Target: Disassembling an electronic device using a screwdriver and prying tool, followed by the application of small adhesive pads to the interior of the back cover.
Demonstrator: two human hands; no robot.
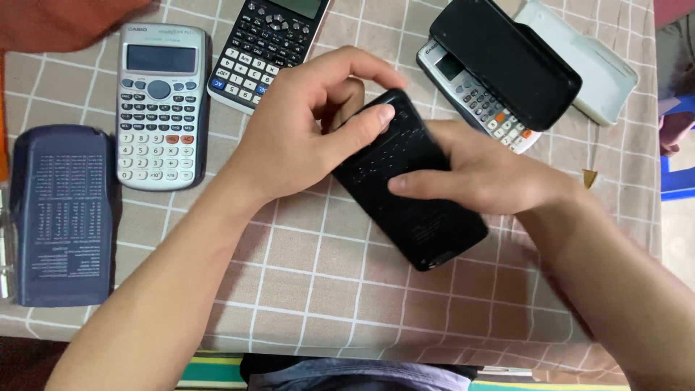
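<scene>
A desk [304, 289] under a checked cloth carries everything. At nine o'clock lies a dark blue cover [64, 213], a silver calculator [158, 107] beside it. At one o'clock a black cover [507, 61] sits half slid over another calculator [478, 101]. In the centre, both hands clamp a black calculator [413, 195] lying face down: the left hand [297, 137] pinches its top end, and the right hand [485, 174] steadies the middle, fingers flat across it.

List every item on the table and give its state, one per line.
Black calculator: face down, held by left hand and right hand.
Silver calculator: uncovered, screen blank.
Black-keyed calculator: uncovered.
Grey calculator: half under black cover.
Dark blue cover: off, lying flat.
White cover: off.
</scene>
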